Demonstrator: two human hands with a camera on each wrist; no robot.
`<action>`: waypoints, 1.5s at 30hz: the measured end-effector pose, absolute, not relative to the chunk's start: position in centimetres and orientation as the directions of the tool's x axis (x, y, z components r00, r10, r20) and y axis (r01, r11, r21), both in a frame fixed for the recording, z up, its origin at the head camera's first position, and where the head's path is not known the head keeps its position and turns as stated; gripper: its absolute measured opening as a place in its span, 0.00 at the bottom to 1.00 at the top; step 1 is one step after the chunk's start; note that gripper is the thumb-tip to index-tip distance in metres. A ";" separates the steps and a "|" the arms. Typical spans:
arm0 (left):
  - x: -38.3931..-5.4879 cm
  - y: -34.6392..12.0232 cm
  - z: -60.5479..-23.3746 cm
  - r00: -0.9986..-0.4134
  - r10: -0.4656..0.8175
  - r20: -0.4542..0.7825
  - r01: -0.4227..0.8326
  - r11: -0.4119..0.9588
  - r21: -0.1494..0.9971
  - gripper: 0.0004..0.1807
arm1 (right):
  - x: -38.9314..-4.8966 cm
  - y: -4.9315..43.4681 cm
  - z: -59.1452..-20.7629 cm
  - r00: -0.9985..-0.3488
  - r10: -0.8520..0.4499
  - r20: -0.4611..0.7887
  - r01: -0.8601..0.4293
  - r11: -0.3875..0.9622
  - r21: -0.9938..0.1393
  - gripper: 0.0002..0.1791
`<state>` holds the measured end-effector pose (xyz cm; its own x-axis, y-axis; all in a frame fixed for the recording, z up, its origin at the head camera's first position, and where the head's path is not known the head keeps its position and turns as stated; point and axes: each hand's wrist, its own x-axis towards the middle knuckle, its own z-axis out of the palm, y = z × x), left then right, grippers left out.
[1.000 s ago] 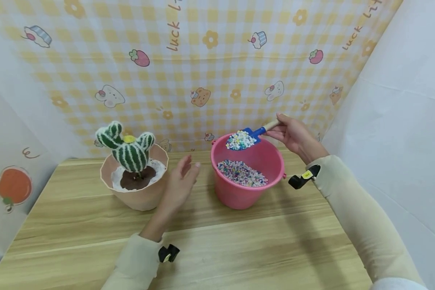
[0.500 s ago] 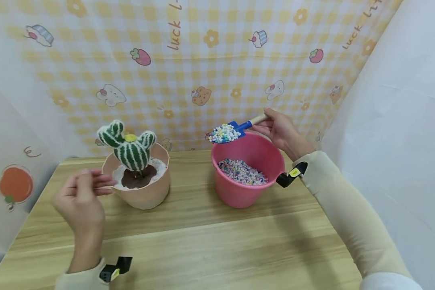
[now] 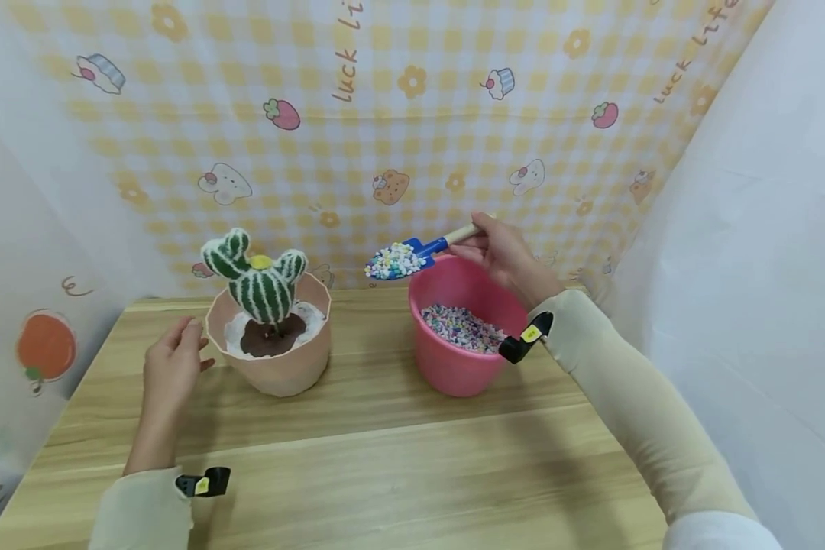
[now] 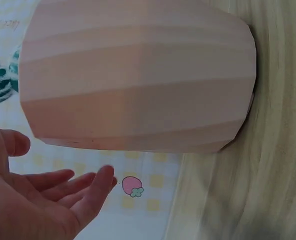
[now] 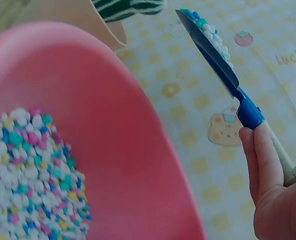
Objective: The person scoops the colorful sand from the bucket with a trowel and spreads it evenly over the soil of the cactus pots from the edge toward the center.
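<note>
- Table (image 3: pixel 412 489), wood-grain: spans the near side beneath planter and bucket; smooth-looking, so stray grains would probably roll on it.
- Left hand (image 3: pixel 173 363): just left of the planter, holding nothing. Left wrist view: fingers loosely extended, thumb apart; no contact seen.
- Planter (image 3: pixel 282 374), left side of table: faceted wall, probably light, stiff plastic. Best steadied with a flat palm on the outer left wall; squeezing the rim may flex it.
- Cactus (image 3: pixel 264 294), fuzzy, upright in the planter: looks soft, light and top-heavy. Poor hold; leave alone.
- Bucket (image 3: pixel 447 370), right side of table: looks smooth and somewhat flexible, weighted by the multicoloured pebbles (image 3: pixel 462 328) inside. If moved, take it by the rim.
- Right hand (image 3: pixel 502 248): pinches the trowel's pale handle (image 3: pixel 462 233) between thumb and fingers.
- Trowel (image 3: pixel 429 248): raised above the bucket's far left rim, blade reaching left past it, toward the planter. Blade looks stiff, whole tool probably light. Handle is the right hold; gripping closer to the blue neck should curb twisting.
- Heaped load (image 3: pixel 393 261) on the blade: small, hard-looking, loose. Expect rolling off the edges under tilt or jerk; keep level, move slowly.
</note>
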<state>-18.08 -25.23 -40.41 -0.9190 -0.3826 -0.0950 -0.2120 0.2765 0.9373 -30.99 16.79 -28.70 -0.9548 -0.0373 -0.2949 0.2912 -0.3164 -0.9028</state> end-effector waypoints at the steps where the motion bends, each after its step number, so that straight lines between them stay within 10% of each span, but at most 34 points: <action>1: -18.2 -25.4 -40.5 -0.929 -0.355 -0.101 -0.206 0.273 0.940 0.35 | -31.0 16.3 -28.8 -0.954 -0.041 -0.298 0.295 -0.318 -0.901 0.16; 45: -20.5 -23.9 -40.6 -0.861 -0.497 0.111 -0.208 0.542 0.814 0.25 | -31.1 6.9 -31.7 -0.947 -0.065 -0.314 0.321 -0.251 -0.913 0.15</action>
